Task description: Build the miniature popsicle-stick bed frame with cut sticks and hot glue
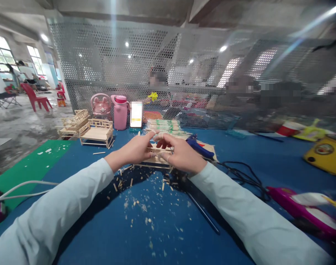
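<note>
A small bench made of thin wooden sticks (153, 161) stands on the blue table in front of me, partly hidden by my hands. My left hand (142, 148) closes on its left side, thumb and fingers at the upper sticks. From the right, my right hand (179, 151) pinches the same bench, its fingers bent over the top rail. The fingertips of both hands nearly meet above it. Two similar stick benches, one (96, 133) and another (74, 123) behind it, stand at the back left. Blue-handled pliers (200, 148) lie just beyond my right hand.
Stick bundles (163, 126) lie behind the bench; wood scraps (136, 202) litter the table. A pink bottle (120, 114) and lit phone (136, 115) stand before a perforated metal screen (101, 55). Rightward are a dark rod (203, 213), black cables (239, 173) and a magenta-white tool (308, 209).
</note>
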A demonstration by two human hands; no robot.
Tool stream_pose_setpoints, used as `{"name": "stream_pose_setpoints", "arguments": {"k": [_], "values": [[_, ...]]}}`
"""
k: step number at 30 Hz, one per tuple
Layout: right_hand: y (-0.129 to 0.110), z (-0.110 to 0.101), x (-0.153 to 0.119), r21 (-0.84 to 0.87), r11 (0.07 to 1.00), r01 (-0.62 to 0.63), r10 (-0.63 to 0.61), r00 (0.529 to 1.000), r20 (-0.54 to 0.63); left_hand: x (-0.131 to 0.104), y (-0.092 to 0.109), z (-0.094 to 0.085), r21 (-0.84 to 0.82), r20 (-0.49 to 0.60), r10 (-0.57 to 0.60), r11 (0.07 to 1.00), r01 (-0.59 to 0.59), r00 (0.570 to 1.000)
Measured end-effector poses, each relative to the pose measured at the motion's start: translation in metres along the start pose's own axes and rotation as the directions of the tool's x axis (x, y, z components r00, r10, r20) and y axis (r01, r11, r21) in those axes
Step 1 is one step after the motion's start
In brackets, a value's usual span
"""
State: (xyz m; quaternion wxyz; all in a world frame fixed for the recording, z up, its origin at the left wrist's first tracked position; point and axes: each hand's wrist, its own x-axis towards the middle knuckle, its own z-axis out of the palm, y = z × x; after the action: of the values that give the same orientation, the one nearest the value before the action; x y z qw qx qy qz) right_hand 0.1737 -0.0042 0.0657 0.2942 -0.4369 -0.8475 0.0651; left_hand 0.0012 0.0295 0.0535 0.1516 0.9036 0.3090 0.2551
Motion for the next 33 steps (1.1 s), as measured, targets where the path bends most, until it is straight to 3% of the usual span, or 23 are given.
{"name": "stream_pose_setpoints", "arguments": {"k": [6,13,20,33], "values": [[0.000,0.008,0.000,0.010,0.999,-0.031,0.031,1.000,-0.004,0.000,-0.003,0.002,-0.010,-0.010,0.001,1.000,-0.001,1.000],[-0.003,0.011,0.001,-0.138,0.988,0.070,-0.075,0.997,-0.033,0.000,-0.005,0.003,-0.009,-0.019,0.020,1.000,-0.020,1.000],[-0.001,0.012,0.001,-0.071,0.997,0.005,-0.008,0.999,-0.041,0.000,-0.008,0.004,0.007,-0.022,0.066,0.998,-0.066,0.998],[-0.003,0.011,0.000,0.053,0.999,0.003,0.000,0.998,-0.060,-0.002,-0.003,0.002,-0.010,-0.013,0.005,1.000,-0.005,1.000]]}}
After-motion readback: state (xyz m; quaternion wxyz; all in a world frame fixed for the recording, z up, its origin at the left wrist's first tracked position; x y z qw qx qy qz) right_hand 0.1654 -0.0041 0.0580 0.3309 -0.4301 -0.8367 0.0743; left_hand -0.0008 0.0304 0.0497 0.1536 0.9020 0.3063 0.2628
